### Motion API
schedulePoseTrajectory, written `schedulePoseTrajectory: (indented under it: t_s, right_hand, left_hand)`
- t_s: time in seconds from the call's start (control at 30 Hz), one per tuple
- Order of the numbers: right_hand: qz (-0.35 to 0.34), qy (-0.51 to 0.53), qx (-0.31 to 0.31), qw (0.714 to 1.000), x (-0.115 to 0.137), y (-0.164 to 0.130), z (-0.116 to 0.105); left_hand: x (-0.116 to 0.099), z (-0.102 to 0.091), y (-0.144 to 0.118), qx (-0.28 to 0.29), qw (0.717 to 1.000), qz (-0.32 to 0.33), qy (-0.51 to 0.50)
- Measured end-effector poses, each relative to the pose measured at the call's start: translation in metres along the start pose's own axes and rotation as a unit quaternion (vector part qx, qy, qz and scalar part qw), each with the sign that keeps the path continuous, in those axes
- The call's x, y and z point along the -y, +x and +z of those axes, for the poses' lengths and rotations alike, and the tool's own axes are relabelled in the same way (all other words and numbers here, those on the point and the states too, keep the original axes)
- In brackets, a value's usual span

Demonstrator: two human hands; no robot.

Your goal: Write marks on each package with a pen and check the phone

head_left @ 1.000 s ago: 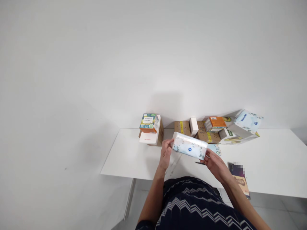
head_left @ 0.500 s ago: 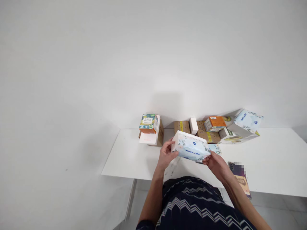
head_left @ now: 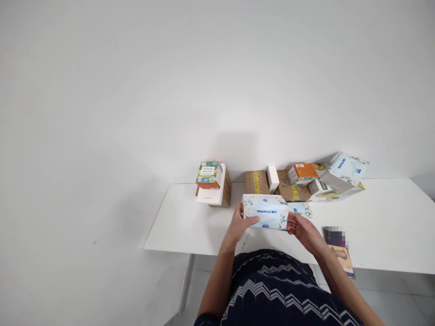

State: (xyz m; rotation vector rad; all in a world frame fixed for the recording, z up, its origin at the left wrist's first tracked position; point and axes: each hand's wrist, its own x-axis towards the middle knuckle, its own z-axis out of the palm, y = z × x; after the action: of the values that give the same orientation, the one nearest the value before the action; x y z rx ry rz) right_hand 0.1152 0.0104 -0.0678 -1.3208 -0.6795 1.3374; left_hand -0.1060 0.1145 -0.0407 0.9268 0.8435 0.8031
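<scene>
A white and pale blue tissue pack (head_left: 265,212) with leaf prints and "Manhua" lettering is held level above the table. My left hand (head_left: 240,224) grips its left end, thumb across the top face. At the opposite end is my right hand (head_left: 304,231), its fingers loosely bent and apart beside the pack; whether they touch it is unclear. Behind the pack, partly covered by it, lies another blue patterned item (head_left: 302,209). A second tissue pack (head_left: 348,166) rests tilted on the white avocado-print boxes (head_left: 328,192) at the right.
At the left, a green and orange box (head_left: 208,174) sits on a white box (head_left: 210,197) beside brown cardboard. Along the wall stand a cardboard box (head_left: 256,182), a slim white box (head_left: 273,179) and an orange-topped box (head_left: 304,171). A phone (head_left: 340,253) lies at the front edge.
The tissue pack has turned level and shifted slightly left and towards me. My right thumb and fingers have come off its right end, while my left hand keeps its grip.
</scene>
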Motion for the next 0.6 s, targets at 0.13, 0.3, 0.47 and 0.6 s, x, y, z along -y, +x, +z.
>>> schedulePoseTrajectory:
  t_s: [0.13, 0.3, 0.47, 0.6]
  right_hand:
    - [0.034, -0.401, -0.070, 0.913, -0.043, 0.017, -0.022]
    - [0.088, -0.574, -0.102, 0.808, -0.093, 0.018, -0.042]
    - [0.094, -0.652, -0.087, 0.747, -0.121, 0.008, -0.047]
    - [0.097, -0.657, -0.060, 0.746, -0.124, 0.008, -0.044]
  left_hand:
    - [0.003, 0.003, 0.003, -0.037, 0.995, -0.032, -0.086]
    - [-0.001, 0.004, 0.000, -0.033, 0.987, -0.069, -0.142]
    - [0.002, 0.006, -0.001, -0.034, 0.982, -0.056, -0.178]
    - [0.005, 0.009, 0.000, -0.050, 0.980, -0.057, -0.186]
